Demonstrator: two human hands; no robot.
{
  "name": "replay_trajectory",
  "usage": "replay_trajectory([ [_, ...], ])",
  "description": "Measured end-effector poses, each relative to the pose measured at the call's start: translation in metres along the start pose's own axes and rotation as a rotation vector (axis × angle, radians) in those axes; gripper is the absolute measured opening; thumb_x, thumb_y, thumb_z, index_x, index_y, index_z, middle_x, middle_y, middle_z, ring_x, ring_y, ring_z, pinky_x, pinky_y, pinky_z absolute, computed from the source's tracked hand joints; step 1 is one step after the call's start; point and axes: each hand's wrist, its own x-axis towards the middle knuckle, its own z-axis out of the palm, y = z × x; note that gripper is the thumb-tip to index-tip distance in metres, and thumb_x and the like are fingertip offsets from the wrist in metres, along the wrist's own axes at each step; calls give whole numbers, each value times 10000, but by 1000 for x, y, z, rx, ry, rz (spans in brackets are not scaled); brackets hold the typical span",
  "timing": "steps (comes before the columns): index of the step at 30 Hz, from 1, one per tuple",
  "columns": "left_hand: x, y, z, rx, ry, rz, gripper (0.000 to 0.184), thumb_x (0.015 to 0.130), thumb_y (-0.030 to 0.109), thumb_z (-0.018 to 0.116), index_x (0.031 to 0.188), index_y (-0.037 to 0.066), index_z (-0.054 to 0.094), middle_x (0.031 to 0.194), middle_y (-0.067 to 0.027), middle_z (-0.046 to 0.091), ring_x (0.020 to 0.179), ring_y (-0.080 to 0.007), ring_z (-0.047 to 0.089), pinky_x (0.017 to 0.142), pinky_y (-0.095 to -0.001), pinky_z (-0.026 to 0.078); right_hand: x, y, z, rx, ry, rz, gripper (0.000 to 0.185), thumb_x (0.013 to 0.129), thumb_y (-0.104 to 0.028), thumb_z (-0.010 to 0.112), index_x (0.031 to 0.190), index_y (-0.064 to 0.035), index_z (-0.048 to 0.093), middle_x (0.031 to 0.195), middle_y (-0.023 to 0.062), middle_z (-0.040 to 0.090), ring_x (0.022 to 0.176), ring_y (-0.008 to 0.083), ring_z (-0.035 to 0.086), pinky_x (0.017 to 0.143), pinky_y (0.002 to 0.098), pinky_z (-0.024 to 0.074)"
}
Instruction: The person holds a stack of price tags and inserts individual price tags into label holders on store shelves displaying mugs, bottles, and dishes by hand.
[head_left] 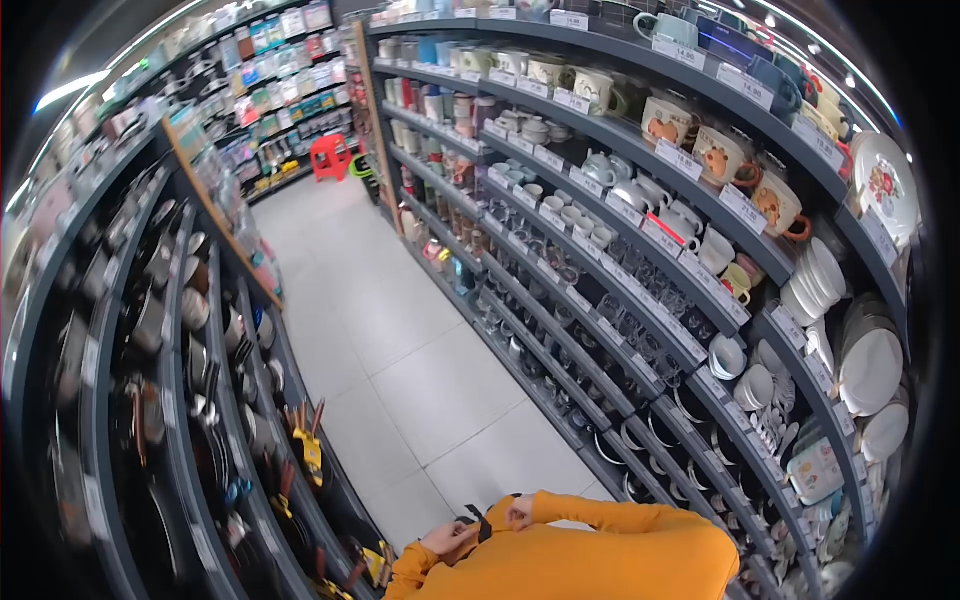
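Both my hands are close together at the bottom of the head view, in front of my orange sleeves [620, 515]. My left hand [450, 538] has its fingers curled and pressed against a dark strap [480, 522]. Just to the right and a little higher, my right hand [520, 512] is closed, with its fingertips on or beside orange fabric. What the right fingers grip is too small to make out.
A tiled aisle [400, 390] runs ahead between shelves. Mugs [715, 155], teapots, glasses and plates [870, 370] fill the right rack [600, 270]. Pans and yellow-tagged utensils [308, 450] line the left. A red stool [330, 158] stands at the far end.
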Motion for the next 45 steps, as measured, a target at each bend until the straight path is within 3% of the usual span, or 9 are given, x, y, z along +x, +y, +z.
replay_trajectory([
  [9,95,2,-204,16,-87,56,544,925,521,502,1038,5,630,904,-114,678,866,-200,637,779,-316,491,127,-48,-179,-1,36,64,330,729,-255,760,1008,-117,650,979,88,668,953,246,629,826,364,500],
  [13,137,31,-297,-5,-37,70,503,939,484,482,1037,11,622,887,-95,675,846,-190,631,768,-310,484,191,-58,-276,-123,152,-6,336,771,-307,737,1012,-83,667,929,75,702,873,197,660,761,329,519],
  [16,186,-5,-354,-156,30,68,534,914,489,504,1047,-15,618,904,-176,682,858,-308,651,792,-365,495,256,-45,-340,-70,-191,15,326,763,-334,734,976,-93,680,838,57,704,785,177,666,693,309,525],
  [18,201,-6,-401,119,154,-2,435,923,425,521,966,21,674,856,-145,678,820,-259,648,754,-346,496,272,-41,-366,-14,57,184,382,805,-447,668,915,-82,694,732,71,688,638,172,649,625,293,521],
  [21,218,-30,-477,242,43,-204,631,826,624,516,1003,44,691,963,-177,686,915,-302,651,803,-379,497,275,-90,-449,-105,-83,515,560,854,-586,544,838,-38,655,672,92,664,542,178,620,593,312,523],
  [26,273,-87,-624,390,-267,-277,805,781,772,403,1090,74,658,999,-146,676,948,-298,622,836,-403,463,330,-94,-479,430,161,234,631,845,-648,504,783,-31,617,626,66,601,583,188,623,589,331,534],
  [31,295,-93,-792,296,-251,66,417,890,451,549,915,45,646,727,-125,650,654,-262,608,617,-381,468,399,-196,-550,609,193,639,695,842,-704,456,785,-29,609,672,76,588,637,183,620,638,319,536],
  [34,319,-100,-844,314,-312,259,401,896,429,544,839,36,600,665,-121,627,625,-265,601,599,-393,461,440,-206,-583,573,324,432,711,853,-694,452,898,-11,646,729,102,621,663,203,621,645,322,517],
  [45,437,-50,-1021,521,173,16,312,890,351,548,903,44,604,808,-199,662,812,-405,630,722,-458,496,591,-185,-781,540,573,423,626,910,-569,462,979,28,636,885,214,647,819,320,615,752,405,468],
])
